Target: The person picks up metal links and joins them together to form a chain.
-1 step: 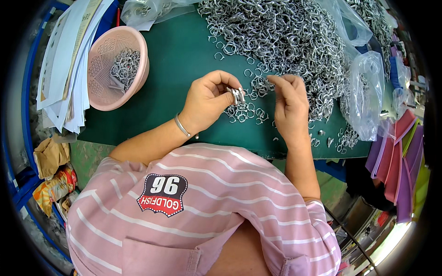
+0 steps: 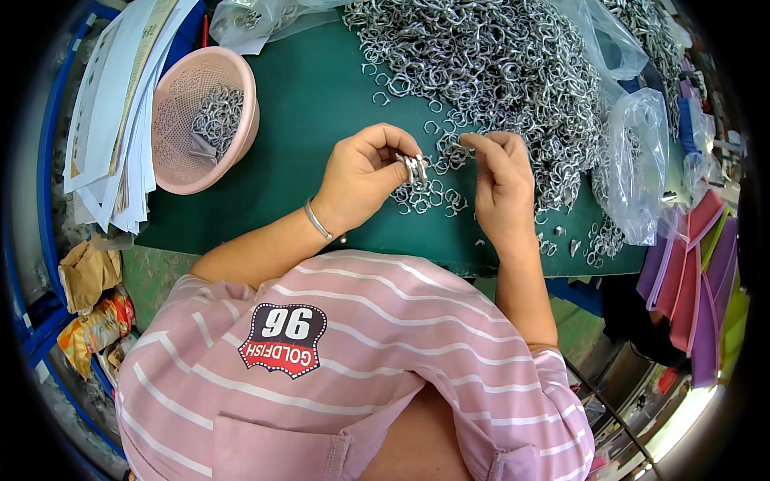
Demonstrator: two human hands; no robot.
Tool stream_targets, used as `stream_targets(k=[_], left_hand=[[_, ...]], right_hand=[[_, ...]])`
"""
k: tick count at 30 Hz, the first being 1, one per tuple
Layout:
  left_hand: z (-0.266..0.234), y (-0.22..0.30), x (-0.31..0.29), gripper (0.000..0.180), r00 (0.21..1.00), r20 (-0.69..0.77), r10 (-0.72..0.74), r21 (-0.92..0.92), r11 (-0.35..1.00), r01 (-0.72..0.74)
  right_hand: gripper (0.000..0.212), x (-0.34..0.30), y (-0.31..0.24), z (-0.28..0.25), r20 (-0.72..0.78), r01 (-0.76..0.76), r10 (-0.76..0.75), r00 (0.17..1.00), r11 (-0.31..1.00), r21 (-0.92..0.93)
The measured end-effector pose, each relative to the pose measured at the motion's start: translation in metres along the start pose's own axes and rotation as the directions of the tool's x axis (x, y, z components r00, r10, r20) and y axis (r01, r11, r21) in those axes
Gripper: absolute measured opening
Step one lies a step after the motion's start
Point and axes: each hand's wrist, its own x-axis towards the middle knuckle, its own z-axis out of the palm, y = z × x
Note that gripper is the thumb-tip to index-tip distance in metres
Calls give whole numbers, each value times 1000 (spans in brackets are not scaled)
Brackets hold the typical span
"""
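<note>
My left hand (image 2: 359,170) pinches a few silvery metal rings (image 2: 415,168) between thumb and fingertips, standing side by side. Below and beside them, a small cluster of loose open rings (image 2: 423,196) lies on the green tabletop (image 2: 297,120). My right hand (image 2: 505,180) is to the right, its fingers loosely bent and apart, with no ring visible in it. Its index fingertip reaches the edge of another small group of rings (image 2: 451,151); whether it touches them I cannot tell. Behind both hands spreads a large heap of the same rings (image 2: 489,60).
At the left stands a pink perforated basket (image 2: 164,144) with some rings inside, beside a stack of papers (image 2: 108,96). Clear plastic bags (image 2: 638,160) lie at the right. Several loose rings (image 2: 601,244) lie near the front right edge.
My right hand has shifted slightly left, its index fingertip closer to the small group of rings. The left hand keeps its hold on the rings and has hardly moved.
</note>
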Motion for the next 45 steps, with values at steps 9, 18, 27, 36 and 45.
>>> stream_targets(k=[9, 18, 27, 36, 45], left_hand=[[1, 4, -2, 19, 997, 59, -51, 53, 997, 48], [4, 8, -2, 21, 997, -7, -75, 15, 997, 75], [0, 3, 1, 15, 999, -33, -28, 0, 1000, 28], [0, 3, -1, 15, 998, -23, -61, 16, 998, 62], [-1, 4, 0, 20, 999, 22, 26, 201, 979, -30]], right_hand=[[42, -19, -18, 19, 28, -179, 195, 980, 823, 539], [22, -10, -3, 17, 79, -56, 65, 995, 993, -108], [16, -17, 7, 14, -14, -144, 145, 989, 989, 20], [18, -12, 5, 16, -28, -111, 109, 994, 985, -130], [14, -10, -1, 14, -22, -151, 153, 988, 986, 64]])
